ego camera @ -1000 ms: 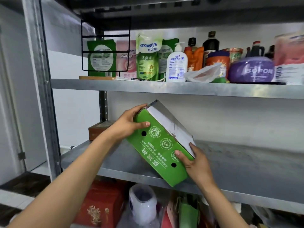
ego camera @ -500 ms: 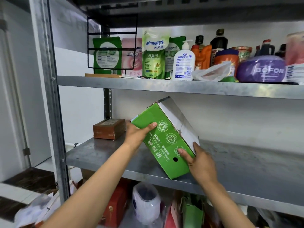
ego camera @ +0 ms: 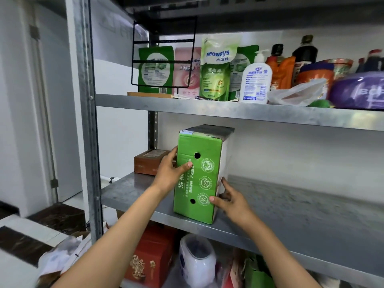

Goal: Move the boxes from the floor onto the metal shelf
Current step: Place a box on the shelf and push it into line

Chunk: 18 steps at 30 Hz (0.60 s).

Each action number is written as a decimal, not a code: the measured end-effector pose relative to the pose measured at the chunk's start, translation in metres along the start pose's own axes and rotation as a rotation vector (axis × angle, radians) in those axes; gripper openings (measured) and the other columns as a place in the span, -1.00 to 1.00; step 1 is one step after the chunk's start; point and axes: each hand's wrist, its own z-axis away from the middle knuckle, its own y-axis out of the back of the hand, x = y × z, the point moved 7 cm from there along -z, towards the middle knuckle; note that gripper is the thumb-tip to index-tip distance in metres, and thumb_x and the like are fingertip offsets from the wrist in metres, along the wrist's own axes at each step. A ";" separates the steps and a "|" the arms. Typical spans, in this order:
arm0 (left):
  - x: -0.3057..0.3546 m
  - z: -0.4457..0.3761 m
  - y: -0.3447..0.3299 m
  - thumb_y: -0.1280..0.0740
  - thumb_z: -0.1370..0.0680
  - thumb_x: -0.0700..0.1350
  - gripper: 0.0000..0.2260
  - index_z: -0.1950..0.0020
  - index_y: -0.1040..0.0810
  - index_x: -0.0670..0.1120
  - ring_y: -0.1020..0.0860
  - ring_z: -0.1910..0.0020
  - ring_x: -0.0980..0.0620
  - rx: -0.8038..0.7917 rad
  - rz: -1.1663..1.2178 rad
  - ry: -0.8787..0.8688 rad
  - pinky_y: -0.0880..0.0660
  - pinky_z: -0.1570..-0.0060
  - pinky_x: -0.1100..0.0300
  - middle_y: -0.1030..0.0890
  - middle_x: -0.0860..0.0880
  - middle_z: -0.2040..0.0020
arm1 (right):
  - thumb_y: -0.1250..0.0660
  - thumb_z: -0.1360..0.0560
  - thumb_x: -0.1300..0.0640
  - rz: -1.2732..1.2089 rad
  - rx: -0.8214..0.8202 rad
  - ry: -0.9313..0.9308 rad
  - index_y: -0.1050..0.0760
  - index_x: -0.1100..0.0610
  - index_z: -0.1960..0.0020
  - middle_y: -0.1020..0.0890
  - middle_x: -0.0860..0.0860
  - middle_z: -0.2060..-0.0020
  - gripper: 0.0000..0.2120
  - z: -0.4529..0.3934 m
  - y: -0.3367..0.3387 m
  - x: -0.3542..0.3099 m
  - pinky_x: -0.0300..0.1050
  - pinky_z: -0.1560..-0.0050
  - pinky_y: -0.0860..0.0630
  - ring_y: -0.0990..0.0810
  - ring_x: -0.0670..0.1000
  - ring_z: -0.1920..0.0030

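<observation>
A green cardboard box (ego camera: 197, 175) with white sides stands upright on end near the front edge of the middle metal shelf (ego camera: 291, 215). My left hand (ego camera: 170, 173) grips its left edge, thumb across the green face. My right hand (ego camera: 230, 201) holds its lower right corner, thumb on the green face and fingers on the white side. A small brown box (ego camera: 148, 161) sits on the same shelf, behind and left of the green box.
The upper shelf (ego camera: 228, 111) carries refill pouches, a white pump bottle, dark bottles, a plastic bag and a purple tub. Below the middle shelf stand a red box (ego camera: 151, 258), a white appliance (ego camera: 197, 258) and green bags. A steel upright (ego camera: 87, 121) runs down the left.
The green box was tilted and held over the shelf edge; it now stands upright on the shelf. My left hand slid from its top corner to its left edge.
</observation>
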 end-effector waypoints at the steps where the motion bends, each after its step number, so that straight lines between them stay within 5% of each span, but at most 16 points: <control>1: -0.005 -0.001 0.007 -0.46 -0.47 -0.11 -0.56 -0.26 -0.46 0.25 -0.55 -0.20 0.08 0.016 -0.016 0.012 -0.49 -0.23 -0.01 -0.59 0.08 -0.22 | -0.50 -0.41 -0.03 -0.032 -0.008 -0.003 -0.06 -0.10 -0.56 -0.45 0.19 -0.39 -0.12 -0.005 -0.007 -0.001 0.11 -0.32 -0.46 -0.50 0.09 -0.31; 8: -0.046 -0.003 0.041 -0.41 -0.49 -0.26 -0.70 -0.20 -0.49 -0.11 -0.58 -0.01 0.16 0.165 -0.049 0.135 -0.52 0.00 0.26 -0.62 0.05 -0.04 | -0.48 -0.45 0.02 -0.093 -0.075 -0.024 -0.06 -0.12 -0.56 -0.45 0.20 -0.39 -0.16 -0.044 -0.040 -0.004 0.11 -0.29 -0.42 -0.49 0.16 -0.33; 14: -0.095 -0.023 0.053 -0.40 -0.51 -0.23 -0.78 -0.15 -0.61 -0.15 -0.62 -0.07 -0.01 0.095 -0.237 0.225 -0.52 -0.18 -0.05 -0.67 -0.05 -0.08 | -0.41 -0.51 0.15 -0.098 -0.086 -0.033 -0.05 0.00 -0.58 -0.45 0.19 -0.38 -0.22 -0.081 -0.058 -0.006 0.08 -0.32 -0.46 -0.54 0.10 -0.29; 18: -0.106 -0.044 0.059 -0.39 -0.52 -0.20 -0.78 -0.17 -0.61 -0.15 -0.61 -0.04 0.02 0.125 -0.309 0.210 -0.50 -0.10 0.17 -0.66 -0.05 -0.10 | -0.31 -0.57 0.26 -0.106 -0.121 -0.016 0.00 0.12 -0.59 -0.46 0.19 -0.38 -0.29 -0.112 -0.074 -0.007 -0.35 0.06 -0.55 -0.56 0.06 -0.22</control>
